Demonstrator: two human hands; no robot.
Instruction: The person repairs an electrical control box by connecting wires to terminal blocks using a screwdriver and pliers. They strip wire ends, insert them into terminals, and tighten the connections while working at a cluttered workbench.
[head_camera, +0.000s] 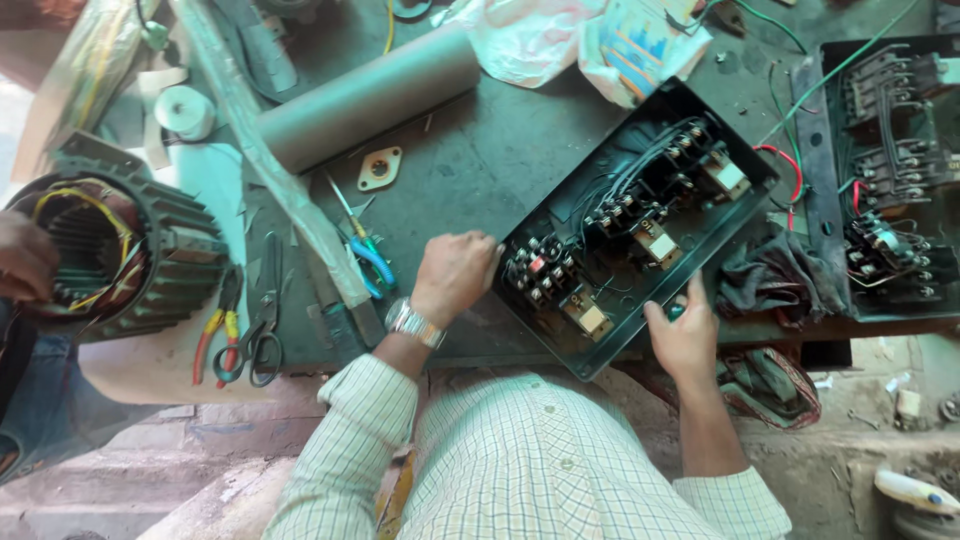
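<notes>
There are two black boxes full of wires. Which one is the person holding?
The tilted black box in the middle. The left hand and right hand touch its edges. The other black box sits at the far right, untouched.

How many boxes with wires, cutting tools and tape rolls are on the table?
Open black boxes with wires: 2 (one held, one at the right)
Hand tools: 3 (scissors, red-yellow pliers, blue cutters)
White tape rolls: 1
Total: 6
</notes>
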